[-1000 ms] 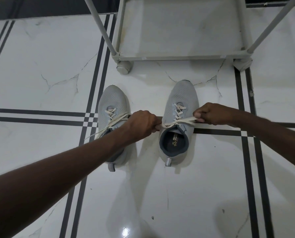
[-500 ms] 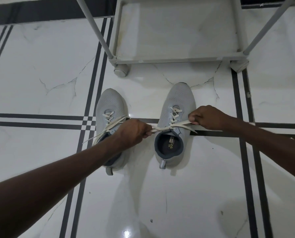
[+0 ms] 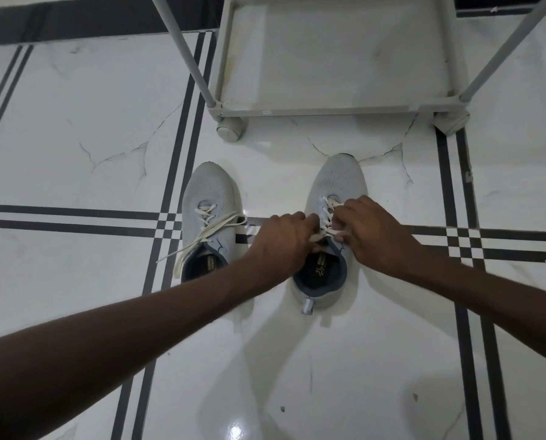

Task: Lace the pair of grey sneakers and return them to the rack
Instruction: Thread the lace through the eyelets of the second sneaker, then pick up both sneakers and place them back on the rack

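Two grey sneakers stand side by side on the white tiled floor, toes pointing away from me. The left sneaker [image 3: 208, 204] has its cream lace threaded, with loose ends trailing to the left. Over the tongue of the right sneaker [image 3: 337, 179], my left hand [image 3: 281, 239] and my right hand [image 3: 371, 230] meet, each pinching an end of its cream lace [image 3: 329, 206]. The fingers hide the lace ends and the top eyelets. The grey rack [image 3: 329, 108] stands just beyond the toes.
The rack's lowest shelf sits on small feet [image 3: 230, 130], with slanted poles [image 3: 187, 55] rising left and right. Black stripe lines cross the glossy floor under the shoes. Open floor lies to the left, right and in front of me.
Both hands have come together over the right sneaker's tongue; earlier they held the lace ends pulled apart sideways. The view has shifted slightly downward.
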Action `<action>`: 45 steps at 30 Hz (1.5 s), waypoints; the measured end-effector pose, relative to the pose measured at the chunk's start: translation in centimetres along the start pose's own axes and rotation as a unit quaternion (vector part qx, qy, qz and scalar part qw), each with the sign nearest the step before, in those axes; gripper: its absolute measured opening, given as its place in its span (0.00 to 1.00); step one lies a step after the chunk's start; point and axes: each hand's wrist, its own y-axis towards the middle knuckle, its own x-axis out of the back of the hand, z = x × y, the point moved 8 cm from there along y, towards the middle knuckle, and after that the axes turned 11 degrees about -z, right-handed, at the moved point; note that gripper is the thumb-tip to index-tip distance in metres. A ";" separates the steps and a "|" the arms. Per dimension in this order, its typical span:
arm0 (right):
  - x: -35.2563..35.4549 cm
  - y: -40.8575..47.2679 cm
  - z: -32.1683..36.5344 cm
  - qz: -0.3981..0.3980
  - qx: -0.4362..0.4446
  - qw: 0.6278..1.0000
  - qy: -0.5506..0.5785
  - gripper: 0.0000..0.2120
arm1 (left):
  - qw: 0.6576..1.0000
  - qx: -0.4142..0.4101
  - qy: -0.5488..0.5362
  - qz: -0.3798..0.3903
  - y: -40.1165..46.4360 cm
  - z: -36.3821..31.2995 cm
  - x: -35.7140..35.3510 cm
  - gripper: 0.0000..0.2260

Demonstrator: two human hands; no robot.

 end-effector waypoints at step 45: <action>-5.6 -4.2 0.7 0.042 -0.454 0.867 0.202 0.19 | 0.830 0.504 -0.238 0.024 -16.0 14.7 -0.5 0.18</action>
